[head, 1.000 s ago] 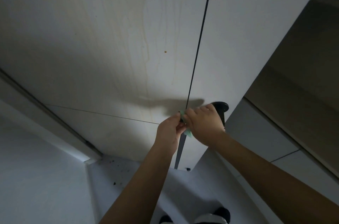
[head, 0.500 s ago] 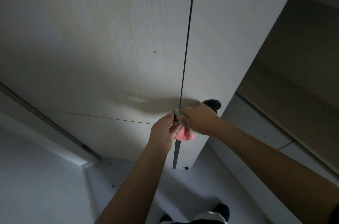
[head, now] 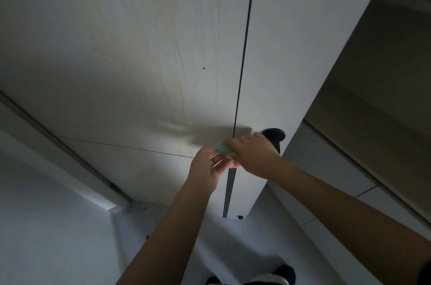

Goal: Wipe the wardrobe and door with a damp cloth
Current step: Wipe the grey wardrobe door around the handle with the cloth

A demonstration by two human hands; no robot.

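Note:
A pale wardrobe (head: 144,56) with light wood grain fills the view, its two doors split by a thin dark gap (head: 243,51). A small green and pink cloth (head: 225,149) is bunched between both hands, close to the gap. My right hand (head: 253,154) grips the cloth from above, right in front of a black door handle (head: 274,136). My left hand (head: 207,168) meets it from below, its fingers on the cloth's pink underside. Most of the cloth is hidden by the hands.
A small brown spot (head: 204,68) marks the left door. A drawer seam (head: 121,146) crosses the lower left panel. The wardrobe's side panel (head: 312,28) ends at a dim wall on the right. White floor tiles (head: 58,238) and my shoes (head: 284,273) lie below.
Both hands stay together at the door gap, working the cloth between them. The pink side showed more half a second ago; now mostly the green edge shows. The view shifted slightly.

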